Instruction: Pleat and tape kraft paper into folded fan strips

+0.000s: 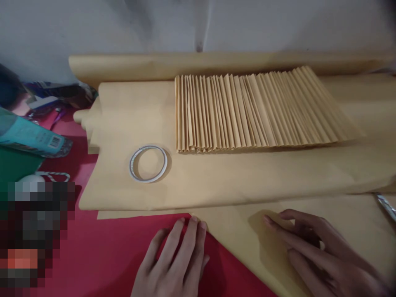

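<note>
My left hand (173,255) lies palm down with its fingers stretched out over the red surface (117,251). Its fingertips touch the corner where the red meets the slanting edge of a brown paper sheet (235,225). To the right, my right hand (318,251) is just over that sheet, fingers apart and partly bent, with nothing visible in them. A thin roll of tape (148,180) lies flat ahead of my left hand on a folded brown paper (123,119). Behind it, to the right, rests a pleated strip of brown paper (247,111), its folds upright.
A rolled edge of brown paper (123,68) runs along the grey wall (93,29). At the left lie a teal tube-like pack (31,134), a striped cord (58,176) and assorted clutter. A shiny narrow object (386,206) sits at the right edge. Part of the lower left is pixelated.
</note>
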Available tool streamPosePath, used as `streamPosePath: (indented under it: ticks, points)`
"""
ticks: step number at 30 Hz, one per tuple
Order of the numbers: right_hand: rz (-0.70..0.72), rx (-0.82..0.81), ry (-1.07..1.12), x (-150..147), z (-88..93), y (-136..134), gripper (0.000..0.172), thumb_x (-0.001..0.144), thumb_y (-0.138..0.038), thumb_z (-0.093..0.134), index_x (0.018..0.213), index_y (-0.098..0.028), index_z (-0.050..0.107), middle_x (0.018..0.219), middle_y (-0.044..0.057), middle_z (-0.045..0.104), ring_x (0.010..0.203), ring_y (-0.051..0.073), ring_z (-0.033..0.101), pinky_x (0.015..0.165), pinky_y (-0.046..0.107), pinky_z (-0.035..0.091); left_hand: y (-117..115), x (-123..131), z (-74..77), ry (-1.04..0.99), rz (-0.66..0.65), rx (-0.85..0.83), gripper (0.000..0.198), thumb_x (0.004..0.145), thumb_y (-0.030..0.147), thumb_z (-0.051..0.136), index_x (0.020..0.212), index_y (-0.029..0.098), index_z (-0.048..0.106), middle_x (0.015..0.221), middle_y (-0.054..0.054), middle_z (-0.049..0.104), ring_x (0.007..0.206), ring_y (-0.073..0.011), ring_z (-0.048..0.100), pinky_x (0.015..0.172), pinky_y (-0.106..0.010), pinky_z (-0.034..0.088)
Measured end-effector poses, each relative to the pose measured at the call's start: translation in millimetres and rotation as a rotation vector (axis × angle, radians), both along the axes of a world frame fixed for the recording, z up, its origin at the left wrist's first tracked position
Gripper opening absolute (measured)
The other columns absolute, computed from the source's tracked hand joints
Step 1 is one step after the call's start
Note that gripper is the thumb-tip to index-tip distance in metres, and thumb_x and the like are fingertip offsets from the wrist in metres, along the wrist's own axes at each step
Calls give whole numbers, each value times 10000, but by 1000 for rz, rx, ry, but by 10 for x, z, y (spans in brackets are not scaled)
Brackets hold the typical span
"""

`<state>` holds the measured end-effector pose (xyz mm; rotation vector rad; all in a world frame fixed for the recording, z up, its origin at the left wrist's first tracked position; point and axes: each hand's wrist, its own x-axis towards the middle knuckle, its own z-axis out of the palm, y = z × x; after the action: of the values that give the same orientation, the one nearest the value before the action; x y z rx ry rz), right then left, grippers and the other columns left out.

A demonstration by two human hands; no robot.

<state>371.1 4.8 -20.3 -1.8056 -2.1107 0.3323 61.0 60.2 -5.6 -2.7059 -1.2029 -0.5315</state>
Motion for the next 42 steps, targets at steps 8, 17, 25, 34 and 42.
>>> streamPosePath:
  ticks: [8, 17, 25, 34, 42]
  points:
    - [-5, -34, -11, 17, -9, -15, 452, 966, -323, 514, 1397, -396, 626, 1408, 58, 578, 1199, 309, 661, 947, 432, 619, -10, -2, 30, 10, 40, -2, 328, 1025, 240, 585, 1328, 148, 673, 1343, -68, 705, 1216, -263, 605, 1075, -431, 383]
    - [3, -17, -17, 48, -79, -44, 504, 974, -343, 497, 1472, -405, 544, 1418, 39, 567, 1203, 286, 659, 953, 407, 619, 10, -5, 37, 32, 28, 16, 316, 1037, 265, 567, 1311, 155, 681, 1329, -47, 716, 1180, -262, 613, 945, -428, 423]
    - [11, 15, -37, 45, -64, -35, 558, 969, -316, 496, 1508, -459, 473, 1429, 35, 558, 1156, 294, 687, 847, 413, 660, 6, -9, 38, 51, 29, 18, 323, 1038, 261, 565, 1330, 165, 665, 1338, -41, 712, 1183, -254, 617, 921, -442, 427]
    - [1, 4, -65, 52, -77, -53, 567, 974, -320, 494, 1518, -475, 450, 1384, 58, 571, 1103, 298, 705, 846, 424, 664, 5, -8, 48, 75, 35, 50, 329, 1029, 259, 579, 1325, 141, 663, 1330, -23, 718, 1177, -242, 607, 897, -441, 441]
    - [2, 19, -49, 37, -70, -24, 542, 976, -356, 485, 1507, -463, 474, 1385, 53, 572, 1081, 286, 714, 810, 406, 665, 6, -16, 73, 86, 34, 44, 330, 1022, 254, 583, 1322, 147, 670, 1341, -21, 711, 1169, -249, 605, 887, -446, 445]
